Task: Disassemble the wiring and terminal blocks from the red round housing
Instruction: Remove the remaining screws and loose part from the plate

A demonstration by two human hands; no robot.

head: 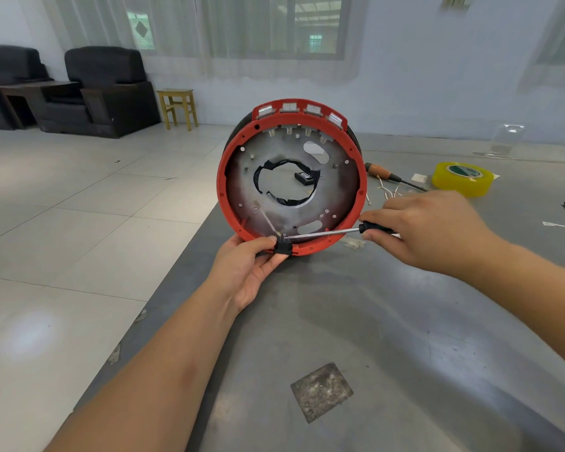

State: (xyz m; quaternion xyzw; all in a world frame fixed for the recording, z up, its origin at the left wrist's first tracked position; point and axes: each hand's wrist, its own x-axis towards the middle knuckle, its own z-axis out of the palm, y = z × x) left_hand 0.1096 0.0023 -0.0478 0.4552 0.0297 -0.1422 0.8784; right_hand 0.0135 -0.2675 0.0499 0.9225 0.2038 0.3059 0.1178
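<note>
- The red housing [292,177] stands on edge on the grey table [388,321], near its left edge, with the open face toward the camera.
- Inside it a grey metal plate [336,187] shows, with a big round hole at the centre and a ragged black lining round that hole.
- Four pale terminal blocks [300,109] sit in a row along the housing's top rim.
- The left hand [248,265] holds the housing's bottom rim, thumb and fingers pinching a small black part [282,247] there.
- The right hand [428,226] grips the black handle of a screwdriver [327,233]; its shaft runs leftward across the lower rim, and its tip meets the spot just above the black part.
- Behind the right hand, loose wires [388,190] lie on the table.
- A second, orange-handled screwdriver [385,173] lies farther back, and beside it, toward the right edge, a yellow tape roll [462,179].
- A worn grey patch [322,391] marks the table near the front edge.
- Off the table to the left are a tiled floor, dark armchairs [105,89] and a yellow stool [178,107].
</note>
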